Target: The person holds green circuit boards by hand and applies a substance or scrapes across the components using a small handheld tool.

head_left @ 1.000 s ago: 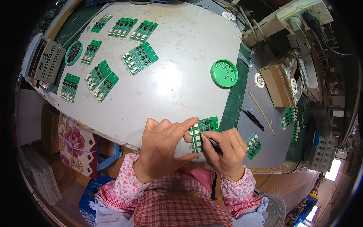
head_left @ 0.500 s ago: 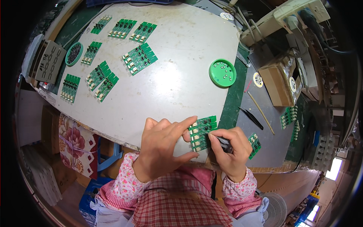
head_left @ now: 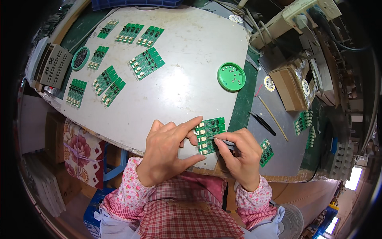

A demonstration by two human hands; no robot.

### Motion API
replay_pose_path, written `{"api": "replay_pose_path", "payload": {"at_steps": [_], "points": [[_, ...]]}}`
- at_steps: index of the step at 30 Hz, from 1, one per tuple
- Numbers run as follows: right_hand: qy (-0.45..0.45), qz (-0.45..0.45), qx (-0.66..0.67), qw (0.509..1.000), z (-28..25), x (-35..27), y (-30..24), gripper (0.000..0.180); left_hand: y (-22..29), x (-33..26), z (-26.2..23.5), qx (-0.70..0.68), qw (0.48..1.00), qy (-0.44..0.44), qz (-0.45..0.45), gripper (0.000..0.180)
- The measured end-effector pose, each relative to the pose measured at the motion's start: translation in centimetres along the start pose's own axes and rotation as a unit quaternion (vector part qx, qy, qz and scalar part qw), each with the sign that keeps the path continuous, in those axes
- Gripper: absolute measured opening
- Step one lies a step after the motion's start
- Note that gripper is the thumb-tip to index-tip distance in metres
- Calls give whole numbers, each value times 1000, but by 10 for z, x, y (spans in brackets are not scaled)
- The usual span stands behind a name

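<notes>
A green circuit board (head_left: 210, 131) with white connectors and small black parts lies at the near edge of the grey work surface. My left hand (head_left: 165, 145) steadies it from the left, index finger at its upper left corner and thumb by its lower left. My right hand (head_left: 240, 153) is closed in a pinch, fingertips against the board's right part. Something dark and thin shows between those fingers, too covered to name. Close by on the right lies another green board (head_left: 266, 153). Black tweezers (head_left: 263, 123) rest beyond my right hand.
Several populated boards (head_left: 146, 63) lie across the far left, beside a green dish of black parts (head_left: 80, 58). A green dish of small pale parts (head_left: 231, 76) stands right of centre. A thin stick (head_left: 273, 118), a cardboard box (head_left: 289, 88) and a power strip (head_left: 312, 16) are at right.
The board and both hands have shifted slightly away from me and left. My right fingertips now touch the board a little lower along its rows. The view has also moved slightly.
</notes>
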State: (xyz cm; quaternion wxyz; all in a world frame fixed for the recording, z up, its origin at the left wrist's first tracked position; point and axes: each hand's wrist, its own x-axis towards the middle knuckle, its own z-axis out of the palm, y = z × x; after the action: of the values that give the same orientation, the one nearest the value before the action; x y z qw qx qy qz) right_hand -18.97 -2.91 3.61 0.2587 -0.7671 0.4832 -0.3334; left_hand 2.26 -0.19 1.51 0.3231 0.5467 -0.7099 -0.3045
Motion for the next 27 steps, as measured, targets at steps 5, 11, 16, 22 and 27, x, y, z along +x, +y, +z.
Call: {"api": "replay_pose_path", "payload": {"at_steps": [5,11,16,22,27], "points": [[9,-71,-37,997,5,3,4,20,0,-1,2,4,1000,11,3,89],[12,-77,-52,996,5,3,3,19,-2,-1,5,11,999,34,14,93],[2,-88,-70,994,6,2,5,20,-3,-1,7,10,999,44,19,93],[7,-103,-87,991,7,1,6,21,-1,-1,6,15,998,49,21,93],[1,-124,-97,988,8,0,8,23,-1,0,7,14,999,50,18,91]]}}
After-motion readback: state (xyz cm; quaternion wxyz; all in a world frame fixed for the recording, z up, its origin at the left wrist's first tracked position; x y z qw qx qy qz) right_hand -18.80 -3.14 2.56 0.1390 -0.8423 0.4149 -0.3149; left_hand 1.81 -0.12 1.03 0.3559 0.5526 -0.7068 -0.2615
